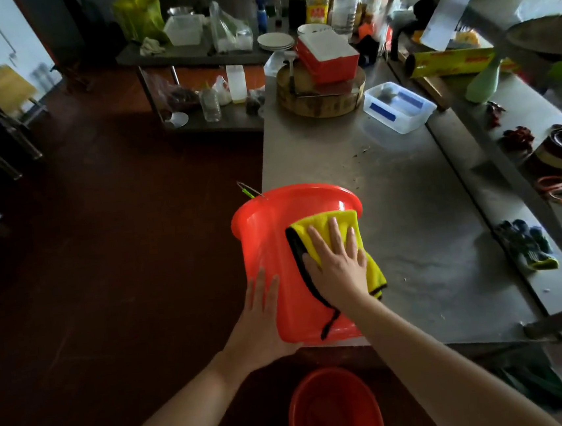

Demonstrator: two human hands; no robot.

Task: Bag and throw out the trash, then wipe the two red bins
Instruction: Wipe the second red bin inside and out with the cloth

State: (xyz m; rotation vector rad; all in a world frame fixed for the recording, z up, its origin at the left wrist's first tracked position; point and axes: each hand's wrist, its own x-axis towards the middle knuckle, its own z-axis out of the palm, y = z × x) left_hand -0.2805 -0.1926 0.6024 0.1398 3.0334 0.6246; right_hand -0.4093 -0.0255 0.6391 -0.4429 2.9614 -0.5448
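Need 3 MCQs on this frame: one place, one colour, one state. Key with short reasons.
1. Where is the second red bin?
A. on the far shelf
B. on the floor below the edge of the steel table
C. in the person's hands

2. What colour is the cloth?
A. blue
B. white
C. yellow

3. How is the right hand?
A. flat on the cloth, pressing it to the tilted red bin
B. gripping a bottle
C. hanging free

Key: 1 B, it sits low between the arms; 2 C, yellow with dark trim; 3 A, fingers lie straight while the left hand steadies the bin.
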